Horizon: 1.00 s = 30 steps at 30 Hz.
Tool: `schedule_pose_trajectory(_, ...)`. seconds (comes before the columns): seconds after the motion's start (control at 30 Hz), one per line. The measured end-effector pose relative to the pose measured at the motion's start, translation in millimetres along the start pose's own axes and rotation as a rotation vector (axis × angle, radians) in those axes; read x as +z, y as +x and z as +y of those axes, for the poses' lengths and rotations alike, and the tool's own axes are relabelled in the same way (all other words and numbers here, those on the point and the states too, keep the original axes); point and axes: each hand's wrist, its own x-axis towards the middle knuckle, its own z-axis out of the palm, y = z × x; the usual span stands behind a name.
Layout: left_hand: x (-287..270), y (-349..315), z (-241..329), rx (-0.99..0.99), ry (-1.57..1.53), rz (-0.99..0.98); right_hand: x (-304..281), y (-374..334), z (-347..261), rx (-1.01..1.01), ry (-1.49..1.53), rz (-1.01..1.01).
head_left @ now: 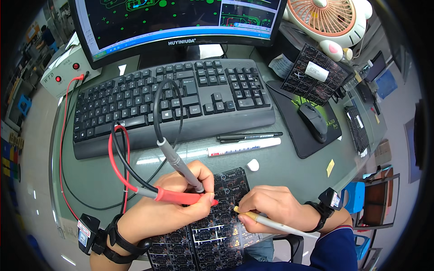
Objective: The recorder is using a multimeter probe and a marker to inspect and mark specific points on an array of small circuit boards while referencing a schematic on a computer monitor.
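A black panel of circuit boards with rows of round patterns lies under both hands, at the near edge of the desk. My left hand is closed around two test probes, a red probe and a grey probe. The red probe's tip points right, over the panel; whether it touches is too small to tell. In my right hand is a pen-like tool with a white handle and a yellowish front. Its fine tip points left toward the red probe's tip, just above or on the panel.
Behind the hands lie a black keyboard, a black marker, a white marker and a white cap. Probe leads loop left to a white box. A mouse, another board panel and a fan stand right.
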Motion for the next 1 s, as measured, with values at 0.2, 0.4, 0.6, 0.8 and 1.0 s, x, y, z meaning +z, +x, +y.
schedule_pose_trajectory(0.2, 1.2, -0.6, 0.2, -0.004, -0.007, 0.002, 0.5, -1.7, -0.8, 0.014, 0.0, 0.002)
schedule_pose_trajectory(0.4, 0.7, -1.1, 0.6, 0.0, 0.018, 0.005, 0.4, 1.2, -5.1, 0.006, -0.069, 0.058)
schedule_pose_trajectory(0.6, 0.4, -1.6, 0.5, 0.003, 0.03, 0.011, -4.5, -9.8, 3.5, -0.009, -0.023, 0.011)
schedule_pose_trajectory(0.8, 0.2, 2.6, 1.3, 0.025, 0.037, -0.012, -9.1, -1.4, 2.8, 0.009, -0.027, 0.052)
schedule_pose_trajectory(1.0, -0.3, -1.8, 1.2, 0.037, 0.017, 0.005, -38.1, 28.5, 28.5, 0.151, -0.079, 0.275)
